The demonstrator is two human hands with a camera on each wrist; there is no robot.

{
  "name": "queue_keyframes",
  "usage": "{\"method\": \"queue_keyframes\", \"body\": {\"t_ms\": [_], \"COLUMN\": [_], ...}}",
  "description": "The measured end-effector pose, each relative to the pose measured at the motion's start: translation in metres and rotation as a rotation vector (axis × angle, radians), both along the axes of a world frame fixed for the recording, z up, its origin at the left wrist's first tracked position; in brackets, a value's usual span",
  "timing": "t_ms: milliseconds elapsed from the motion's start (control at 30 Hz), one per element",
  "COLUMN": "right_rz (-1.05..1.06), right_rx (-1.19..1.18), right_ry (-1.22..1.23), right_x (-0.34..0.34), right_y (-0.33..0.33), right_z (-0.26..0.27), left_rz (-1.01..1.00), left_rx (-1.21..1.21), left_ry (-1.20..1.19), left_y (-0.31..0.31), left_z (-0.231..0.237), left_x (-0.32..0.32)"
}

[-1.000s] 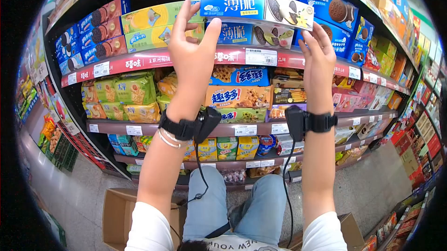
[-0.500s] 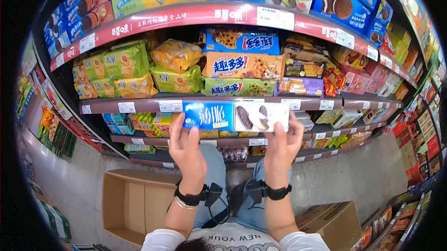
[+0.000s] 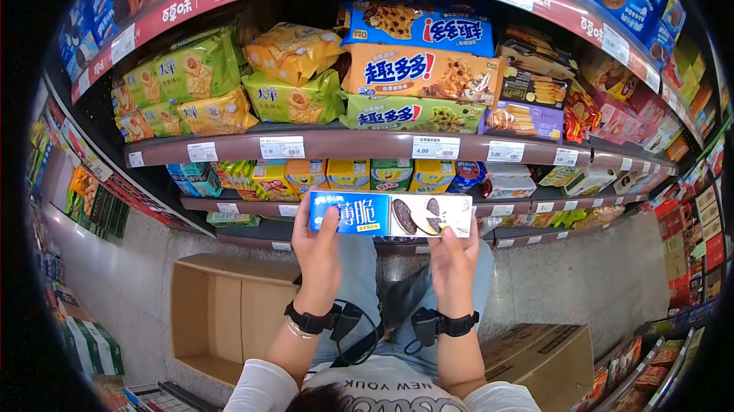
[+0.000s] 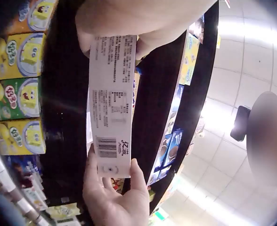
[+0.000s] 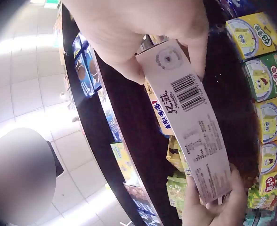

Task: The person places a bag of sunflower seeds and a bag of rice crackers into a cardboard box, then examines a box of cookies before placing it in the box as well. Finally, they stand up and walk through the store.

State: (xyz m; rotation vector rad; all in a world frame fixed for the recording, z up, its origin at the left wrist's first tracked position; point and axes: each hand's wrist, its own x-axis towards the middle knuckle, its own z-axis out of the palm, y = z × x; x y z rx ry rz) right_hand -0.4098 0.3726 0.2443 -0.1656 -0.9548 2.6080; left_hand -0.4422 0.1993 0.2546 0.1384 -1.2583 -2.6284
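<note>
A long blue and white box of thin cookies [image 3: 371,224] is held level in front of the thighs, its printed front facing up in the head view. My left hand [image 3: 317,259] grips the blue end, thumb over the front. At the white end my right hand [image 3: 456,267] holds on, thumb at the lower edge. In the left wrist view the narrow white side of the box [image 4: 111,99] shows small print and a barcode. The right wrist view shows this same side, the box [image 5: 185,113] spanning both hands.
Shelves of packaged snacks stand ahead, with an orange cookie pack [image 3: 420,74] and green cracker bags [image 3: 294,97] on the middle one. An open cardboard carton [image 3: 202,320] lies on the floor at left. Another carton [image 3: 547,358] is at right.
The box has come down from the upper shelf to in front of the legs. Both hands, earlier raised around it, now hold its ends. The head view has tilted down and closer.
</note>
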Motion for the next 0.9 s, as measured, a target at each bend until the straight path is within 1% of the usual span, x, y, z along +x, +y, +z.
{"method": "queue_keyframes", "body": {"t_ms": [67, 100, 133, 167, 200, 267, 300, 333, 367, 400, 433, 467, 567, 600, 700, 733, 833, 900], "right_rz": [0.015, 0.019, -0.077, -0.136, -0.193, -0.288, -0.3, -0.35, -0.398, -0.352, -0.296, -0.239, -0.067, -0.014, -0.077, -0.13, -0.383, -0.218], "right_rx": [0.022, 0.032, 0.03, 0.18, 0.33, 0.649, 0.688, 0.884, 1.078, 1.247, 1.331, 1.331, 1.338, 1.342, 1.504, 1.462, 1.532, 1.163], "right_ry": [-0.005, -0.008, -0.024, -0.032, -0.041, -0.067, -0.007, 0.091, 0.192, 0.316, 0.393, 0.371, 0.372, 0.382, 0.3, 0.188, 0.091, -0.006], "right_x": [-0.001, -0.001, -0.001, -0.001, 0.001, 0.003, 0.002, -0.001, -0.005, -0.005, -0.005, -0.003, 0.001, 0.0, -0.008, -0.011, -0.023, -0.027], "right_y": [-0.002, -0.006, -0.011, -0.013, -0.015, -0.02, -0.027, -0.031, -0.033, -0.031, -0.033, -0.036, -0.039, -0.038, -0.021, -0.016, 0.007, 0.016], "right_z": [-0.011, -0.011, -0.007, -0.004, -0.002, 0.004, -0.001, -0.005, -0.007, 0.001, -0.002, 0.0, 0.006, 0.007, 0.0, -0.004, -0.007, -0.016], "left_rz": [-0.069, -0.059, -0.051, -0.044, -0.072, -0.222, -0.296, -0.407, -0.42, -0.431, -0.441, -0.368, -0.247, -0.229, -0.273, -0.297, -0.33, -0.366], "left_rx": [0.041, -0.029, -0.099, -0.171, -0.294, -0.306, -0.311, -0.206, -0.21, -0.213, -0.214, -0.211, -0.106, -0.113, -0.017, 0.004, -0.08, -0.046], "left_ry": [-0.01, -0.004, 0.003, 0.01, -0.004, -0.032, -0.046, -0.035, 0.024, 0.083, 0.141, 0.1, -0.096, -0.089, -0.099, -0.08, 0.001, -0.011], "left_y": [0.001, 0.003, 0.005, 0.008, 0.01, 0.012, 0.013, 0.014, 0.016, 0.019, 0.02, 0.021, 0.018, 0.014, -0.001, -0.006, -0.024, -0.037], "left_z": [0.0, -0.001, -0.003, -0.004, -0.002, -0.001, 0.0, 0.009, 0.013, 0.016, 0.016, 0.016, 0.016, 0.008, -0.011, -0.016, -0.017, -0.019], "left_x": [-0.002, -0.005, -0.008, -0.01, -0.009, 0.0, 0.006, 0.016, 0.023, 0.03, 0.033, 0.031, 0.02, 0.016, 0.009, 0.008, 0.007, 0.007]}}
